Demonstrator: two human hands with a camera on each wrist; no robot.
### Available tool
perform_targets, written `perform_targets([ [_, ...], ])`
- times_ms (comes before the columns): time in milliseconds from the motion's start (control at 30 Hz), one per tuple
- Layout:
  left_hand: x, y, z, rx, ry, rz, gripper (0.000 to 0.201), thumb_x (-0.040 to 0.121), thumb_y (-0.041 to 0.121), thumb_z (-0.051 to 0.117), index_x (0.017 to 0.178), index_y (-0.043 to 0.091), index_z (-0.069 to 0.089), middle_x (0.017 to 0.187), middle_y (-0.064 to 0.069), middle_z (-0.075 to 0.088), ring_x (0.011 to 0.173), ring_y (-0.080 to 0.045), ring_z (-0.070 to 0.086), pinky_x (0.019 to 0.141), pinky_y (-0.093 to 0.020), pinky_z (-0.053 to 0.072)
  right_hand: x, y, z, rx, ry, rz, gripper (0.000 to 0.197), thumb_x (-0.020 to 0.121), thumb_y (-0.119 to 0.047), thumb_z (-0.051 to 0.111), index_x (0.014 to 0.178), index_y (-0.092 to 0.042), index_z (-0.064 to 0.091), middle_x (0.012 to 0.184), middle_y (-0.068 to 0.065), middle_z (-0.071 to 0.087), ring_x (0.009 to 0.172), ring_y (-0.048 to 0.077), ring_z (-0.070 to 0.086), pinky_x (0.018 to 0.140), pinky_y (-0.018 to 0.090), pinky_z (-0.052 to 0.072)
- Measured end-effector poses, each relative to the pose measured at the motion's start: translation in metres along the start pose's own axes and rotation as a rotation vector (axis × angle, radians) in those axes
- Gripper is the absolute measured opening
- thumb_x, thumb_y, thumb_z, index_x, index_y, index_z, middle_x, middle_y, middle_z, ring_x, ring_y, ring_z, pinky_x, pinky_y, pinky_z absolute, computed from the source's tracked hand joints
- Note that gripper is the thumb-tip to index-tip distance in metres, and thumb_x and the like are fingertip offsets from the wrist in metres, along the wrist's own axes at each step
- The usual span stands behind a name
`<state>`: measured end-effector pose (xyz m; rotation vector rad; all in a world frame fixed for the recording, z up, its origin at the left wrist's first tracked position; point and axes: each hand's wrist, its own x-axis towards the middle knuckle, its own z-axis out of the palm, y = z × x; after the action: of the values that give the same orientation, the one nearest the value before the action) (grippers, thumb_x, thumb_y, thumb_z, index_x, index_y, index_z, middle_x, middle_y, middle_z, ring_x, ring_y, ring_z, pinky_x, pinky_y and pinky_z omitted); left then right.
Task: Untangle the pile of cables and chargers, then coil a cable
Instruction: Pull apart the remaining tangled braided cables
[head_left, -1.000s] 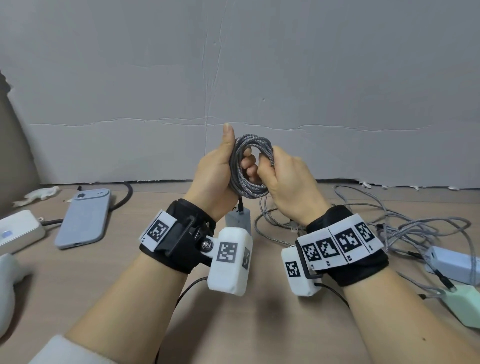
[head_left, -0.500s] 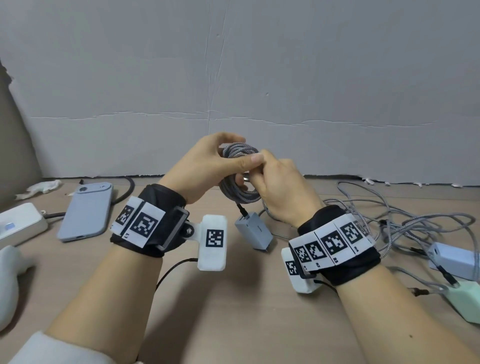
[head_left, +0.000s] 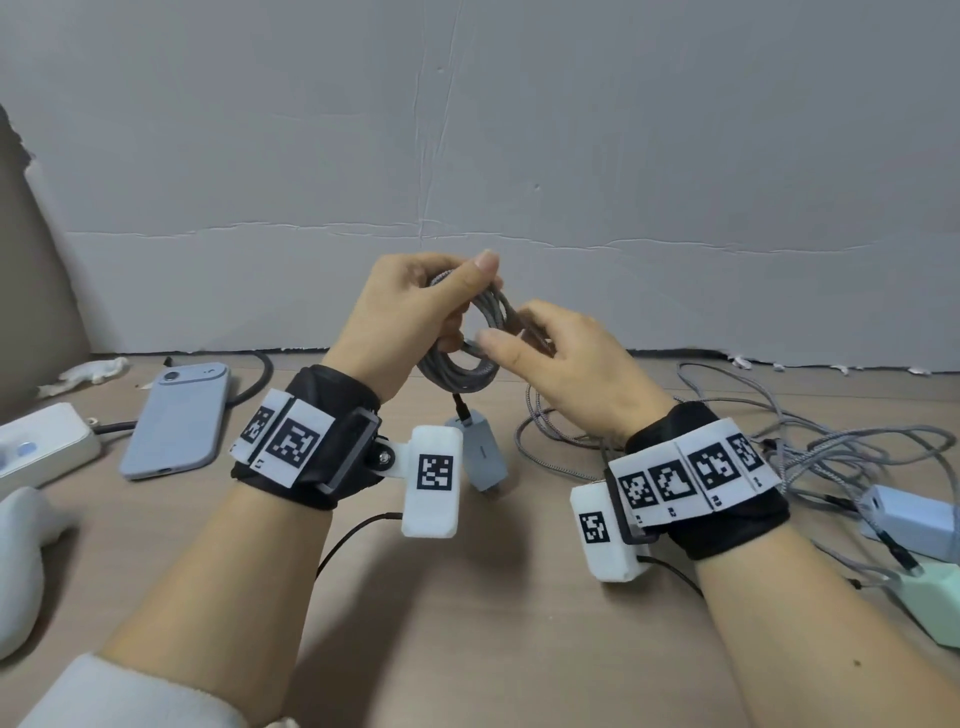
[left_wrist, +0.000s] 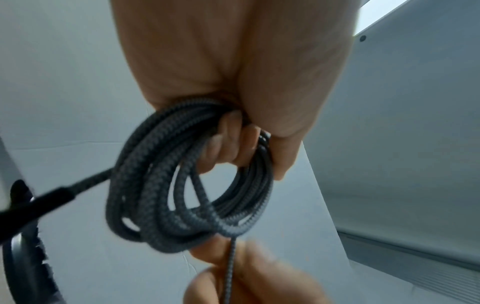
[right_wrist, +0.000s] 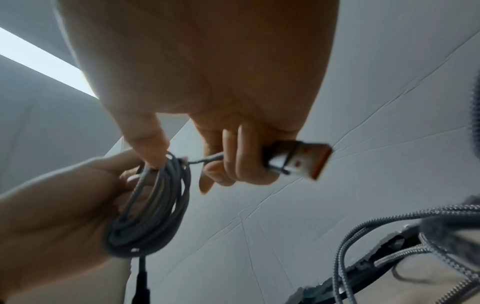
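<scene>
My left hand (head_left: 415, 312) grips a coil of grey braided cable (head_left: 462, 364) held above the table; its fingers curl through the loops (left_wrist: 192, 195). A grey charger (head_left: 480, 457) hangs from the coil by a black plug. My right hand (head_left: 550, 358) sits just right of the coil and holds the cable's free end, with the orange-tipped USB plug (right_wrist: 298, 162) sticking out past its curled fingers. Its thumb (right_wrist: 148, 144) touches the top of the coil (right_wrist: 150, 207).
A tangle of grey cables (head_left: 779, 441) lies at the right with a pale blue charger (head_left: 914, 519) and a mint green charger (head_left: 935, 603). At the left lie a phone (head_left: 176, 421), a white power strip (head_left: 36, 452) and a white object (head_left: 15, 551). A grey wall stands behind.
My left hand has rolled over the coil, thumb now across its top. The right hand has shifted from gripping the coil to holding the free end beside it. The hanging charger swung.
</scene>
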<state>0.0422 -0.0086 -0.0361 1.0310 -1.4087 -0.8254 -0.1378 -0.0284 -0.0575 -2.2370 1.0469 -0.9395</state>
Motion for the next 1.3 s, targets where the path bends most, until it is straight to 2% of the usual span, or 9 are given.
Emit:
perform_targets([
  [133, 0.003, -0.004, -0.003, 0.013, 0.109, 0.024, 0.029, 0.096, 0.03, 0.067, 0.092, 0.002, 0.074, 0.056, 0.007, 0.032, 0.051, -0.015, 0.026, 0.049, -0.027, 0.029, 0.005, 0.01, -0.012, -0.017, 0.0, 0.075, 0.017, 0.098, -0.023, 0.056, 0.098, -0.022, 0.072, 0.08, 0.0, 0.068, 0.071, 0.014, 0.057, 0.073, 0.033, 0.047],
  [267, 0.003, -0.003, -0.004, -0.033, 0.076, 0.002, 0.028, 0.097, 0.028, 0.066, 0.092, 0.001, 0.073, 0.055, 0.009, 0.03, 0.05, -0.014, 0.024, 0.047, -0.024, 0.028, 0.011, 0.027, -0.009, -0.209, 0.085, 0.116, 0.027, 0.101, -0.035, 0.053, 0.081, -0.027, 0.069, 0.091, 0.001, 0.058, 0.092, 0.025, 0.055, 0.08, 0.034, 0.044],
  [367, 0.002, -0.001, -0.002, -0.095, 0.013, -0.028, 0.027, 0.098, 0.026, 0.063, 0.096, 0.0, 0.073, 0.057, 0.009, 0.028, 0.051, -0.013, 0.022, 0.047, -0.024, 0.023, 0.013, 0.03, -0.008, -0.191, 0.22, 0.129, 0.031, 0.103, -0.036, 0.051, 0.079, -0.022, 0.064, 0.07, -0.003, 0.059, 0.072, 0.01, 0.058, 0.063, 0.022, 0.036],
  [567, 0.0, 0.0, 0.007, -0.174, -0.058, -0.012, 0.026, 0.101, 0.024, 0.059, 0.103, 0.003, 0.073, 0.058, 0.009, 0.025, 0.054, -0.015, 0.017, 0.048, -0.025, 0.021, 0.012, 0.018, 0.004, 0.471, 0.367, 0.233, 0.03, 0.106, -0.023, 0.049, 0.084, -0.007, 0.06, 0.061, 0.006, 0.061, 0.051, 0.019, 0.062, 0.047, 0.028, 0.051],
  [700, 0.0, 0.0, 0.014, -0.209, -0.082, 0.002, 0.026, 0.101, 0.024, 0.057, 0.104, 0.004, 0.073, 0.058, 0.008, 0.023, 0.055, -0.016, 0.015, 0.048, -0.025, 0.021, 0.011, 0.012, 0.006, 0.76, 0.298, 0.282, 0.026, 0.105, -0.016, 0.051, 0.087, -0.001, 0.06, 0.068, 0.013, 0.062, 0.052, 0.019, 0.062, 0.05, 0.028, 0.053],
  [867, 0.001, 0.0, 0.017, -0.246, -0.069, -0.003, 0.028, 0.101, 0.027, 0.057, 0.105, 0.004, 0.073, 0.06, 0.005, 0.019, 0.052, -0.014, 0.015, 0.046, -0.023, 0.022, 0.011, 0.011, 0.009, 0.958, 0.159, 0.338, 0.028, 0.106, -0.015, 0.048, 0.08, -0.006, 0.057, 0.059, 0.006, 0.053, 0.045, 0.014, 0.049, 0.045, 0.024, 0.04],
  [1033, 0.002, -0.003, 0.019, -0.269, -0.011, 0.017, 0.028, 0.101, 0.026, 0.057, 0.102, 0.004, 0.073, 0.059, 0.005, 0.024, 0.049, -0.011, 0.019, 0.045, -0.023, 0.023, 0.01, 0.006, 0.015, 0.953, -0.013, 0.377, 0.03, 0.103, -0.003, 0.039, 0.081, -0.007, 0.058, 0.075, 0.013, 0.048, 0.049, 0.013, 0.039, 0.044, 0.023, 0.033],
  [1200, 0.005, -0.01, 0.015, -0.173, 0.124, 0.083, 0.027, 0.098, 0.033, 0.064, 0.099, 0.009, 0.077, 0.06, 0.002, 0.038, 0.051, -0.014, 0.031, 0.045, -0.021, 0.033, 0.008, 0.007, 0.007, 1.031, -0.172, 0.341, 0.044, 0.096, -0.039, 0.038, 0.094, -0.006, 0.066, 0.099, 0.018, 0.056, 0.075, 0.022, 0.047, 0.066, 0.035, 0.037],
  [1300, 0.006, -0.012, 0.018, -0.164, 0.215, 0.089, 0.029, 0.098, 0.033, 0.064, 0.098, 0.007, 0.077, 0.064, -0.001, 0.041, 0.051, -0.016, 0.032, 0.043, -0.021, 0.033, 0.006, 0.004, 0.008, 0.966, -0.235, 0.286, 0.036, 0.084, -0.041, 0.048, 0.095, -0.012, 0.066, 0.097, 0.009, 0.061, 0.086, 0.021, 0.048, 0.075, 0.037, 0.037],
])
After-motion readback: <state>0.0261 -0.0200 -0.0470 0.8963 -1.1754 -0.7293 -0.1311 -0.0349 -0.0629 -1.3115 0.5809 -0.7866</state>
